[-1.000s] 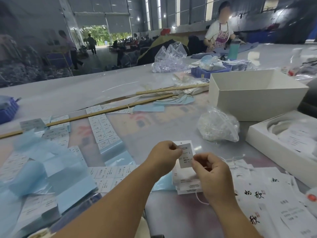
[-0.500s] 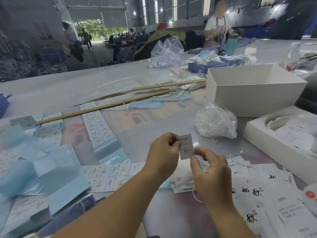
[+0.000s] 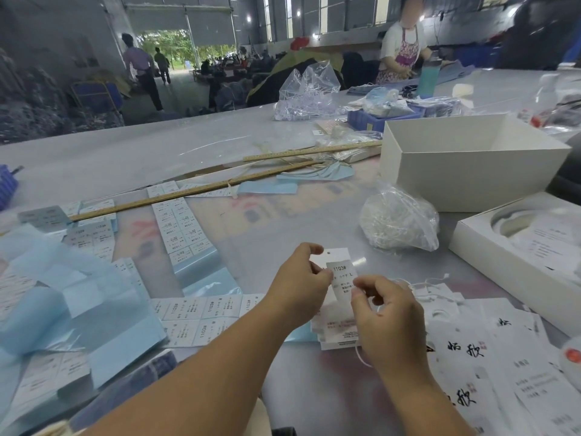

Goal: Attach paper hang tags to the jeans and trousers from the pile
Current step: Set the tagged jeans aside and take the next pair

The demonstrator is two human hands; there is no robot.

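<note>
Bare table (image 3: 257, 234) before string bag (image 3: 397, 220)

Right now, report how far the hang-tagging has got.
Done: nothing shows as tagged; the only denim lies at the near table edge, no tag visible on it. In hand: left hand and right hand pinch a 1103# sticker against a white hang tag. Left: label sheets, loose tags and the bagged strings remain.

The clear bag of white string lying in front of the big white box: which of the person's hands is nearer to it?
Right. The right hand sits just below the bag of string, toward the viewer; the left hand is farther off, to its lower left.
</note>
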